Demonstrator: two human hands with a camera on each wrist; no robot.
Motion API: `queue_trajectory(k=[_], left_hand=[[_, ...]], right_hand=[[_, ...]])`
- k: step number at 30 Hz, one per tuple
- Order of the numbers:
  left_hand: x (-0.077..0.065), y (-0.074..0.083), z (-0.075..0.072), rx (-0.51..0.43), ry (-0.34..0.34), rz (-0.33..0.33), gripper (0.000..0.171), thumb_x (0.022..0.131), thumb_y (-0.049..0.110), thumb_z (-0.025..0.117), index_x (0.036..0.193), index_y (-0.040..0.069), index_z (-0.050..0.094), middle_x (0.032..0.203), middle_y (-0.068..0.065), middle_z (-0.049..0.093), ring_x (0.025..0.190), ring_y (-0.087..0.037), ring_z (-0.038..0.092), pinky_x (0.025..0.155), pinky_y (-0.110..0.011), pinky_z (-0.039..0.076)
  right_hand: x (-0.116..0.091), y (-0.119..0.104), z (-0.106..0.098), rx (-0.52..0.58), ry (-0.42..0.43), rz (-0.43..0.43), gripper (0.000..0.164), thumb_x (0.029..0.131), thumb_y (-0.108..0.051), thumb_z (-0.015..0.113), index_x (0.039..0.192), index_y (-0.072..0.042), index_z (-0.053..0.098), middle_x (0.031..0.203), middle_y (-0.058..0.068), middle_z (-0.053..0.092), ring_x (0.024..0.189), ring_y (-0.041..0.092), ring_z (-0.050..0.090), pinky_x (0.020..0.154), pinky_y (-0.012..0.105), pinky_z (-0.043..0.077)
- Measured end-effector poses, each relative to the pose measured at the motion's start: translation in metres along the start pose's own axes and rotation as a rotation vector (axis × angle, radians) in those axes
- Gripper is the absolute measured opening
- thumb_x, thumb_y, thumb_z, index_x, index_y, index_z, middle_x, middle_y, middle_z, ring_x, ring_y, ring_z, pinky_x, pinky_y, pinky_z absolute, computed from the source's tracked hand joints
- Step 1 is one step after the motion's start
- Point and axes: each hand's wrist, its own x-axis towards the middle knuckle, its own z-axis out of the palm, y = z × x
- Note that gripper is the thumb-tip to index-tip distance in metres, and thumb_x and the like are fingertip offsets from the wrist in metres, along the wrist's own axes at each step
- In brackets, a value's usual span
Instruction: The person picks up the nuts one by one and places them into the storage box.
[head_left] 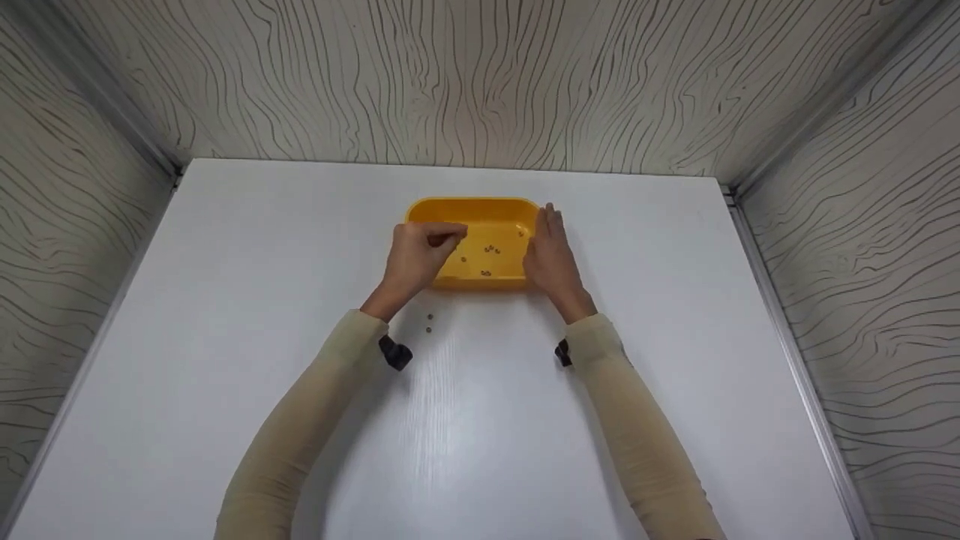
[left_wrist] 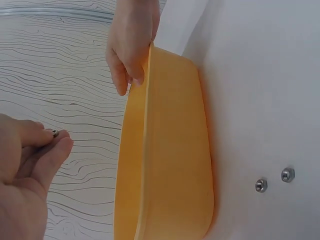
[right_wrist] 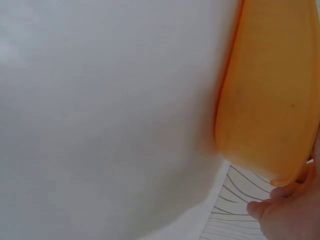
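My left hand [head_left: 416, 255] is raised over the left part of a yellow plastic bin [head_left: 480, 285]. In the left wrist view, its thumb and fingertips pinch a small metal nut [left_wrist: 55, 133], mostly covered by the fingers. Several more nuts [head_left: 491, 248] lie scattered on the bin's floor. At the bin's right end, my right hand [head_left: 553, 262] holds the rim, its fingers lying along the edge and its thumb toward the inside. The right wrist view has that hand [right_wrist: 295, 215] at the rim, partly cut off by the frame.
Two loose hex nuts [left_wrist: 274, 180] lie on the white table [head_left: 480, 420] in front of the bin, near my left wrist. Wood-patterned panels [head_left: 450, 82] stand behind the table and along both sides.
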Motion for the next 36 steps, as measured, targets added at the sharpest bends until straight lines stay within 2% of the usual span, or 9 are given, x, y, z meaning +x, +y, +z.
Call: queue_trajectory(k=[5,11,15,20,28,32,36], left_hand=[[0.01,-0.003,0.002,-0.071,0.016,-0.124,0.019,0.098,0.012,0.073,0.115,0.009,0.082,0.11,-0.008,0.082,0.099,-0.018,0.078,0.089,-0.031,0.066],[0.019,-0.005,0.005,-0.176,-0.001,-0.248,0.019,0.099,0.01,0.072,0.115,0.006,0.081,0.112,-0.01,0.081,0.103,-0.019,0.079,0.091,-0.028,0.065],[0.023,-0.007,0.007,-0.218,0.001,-0.288,0.019,0.099,0.008,0.072,0.115,0.005,0.081,0.113,-0.011,0.08,0.104,-0.02,0.079,0.091,-0.027,0.065],[0.027,-0.012,0.01,-0.255,-0.016,-0.312,0.019,0.099,0.006,0.07,0.115,0.003,0.08,0.115,-0.014,0.079,0.106,-0.022,0.078,0.092,-0.027,0.065],[0.034,-0.021,0.014,-0.219,-0.026,-0.392,0.021,0.099,0.007,0.07,0.117,0.002,0.079,0.115,-0.013,0.079,0.105,-0.021,0.078,0.091,-0.027,0.065],[0.037,-0.025,0.016,-0.239,-0.024,-0.463,0.024,0.1,0.006,0.069,0.122,-0.001,0.077,0.118,-0.015,0.078,0.105,-0.021,0.078,0.09,-0.026,0.065],[0.04,-0.027,0.015,-0.299,0.01,-0.542,0.026,0.099,0.004,0.069,0.124,-0.002,0.075,0.119,-0.017,0.078,0.104,-0.022,0.079,0.087,-0.025,0.066]], right_hand=[[-0.002,0.004,0.005,-0.012,0.019,-0.002,0.06,0.114,-0.018,0.031,0.168,-0.002,0.012,0.179,0.013,0.005,0.167,0.028,0.008,0.138,0.046,0.014],[-0.005,0.004,0.008,-0.105,0.04,-0.019,0.059,0.114,-0.017,0.032,0.167,0.0,0.014,0.179,0.014,0.008,0.167,0.029,0.012,0.137,0.046,0.018],[-0.006,0.002,0.008,-0.145,0.052,-0.034,0.057,0.113,-0.016,0.031,0.166,0.003,0.018,0.178,0.016,0.011,0.166,0.03,0.014,0.136,0.046,0.021],[-0.005,0.001,0.008,-0.148,0.03,-0.006,0.058,0.113,-0.016,0.029,0.166,0.002,0.017,0.179,0.015,0.007,0.167,0.03,0.011,0.136,0.044,0.019],[-0.006,0.0,0.005,-0.154,0.029,-0.032,0.06,0.11,-0.012,0.033,0.166,0.004,0.017,0.178,0.019,0.008,0.166,0.031,0.014,0.136,0.045,0.021],[-0.006,0.001,0.006,-0.136,0.031,-0.024,0.062,0.109,-0.011,0.035,0.166,0.003,0.015,0.178,0.017,0.006,0.166,0.03,0.015,0.136,0.043,0.022],[-0.005,0.001,0.006,-0.123,0.029,-0.018,0.062,0.11,-0.011,0.035,0.166,0.003,0.014,0.178,0.017,0.006,0.165,0.029,0.016,0.135,0.043,0.022]])
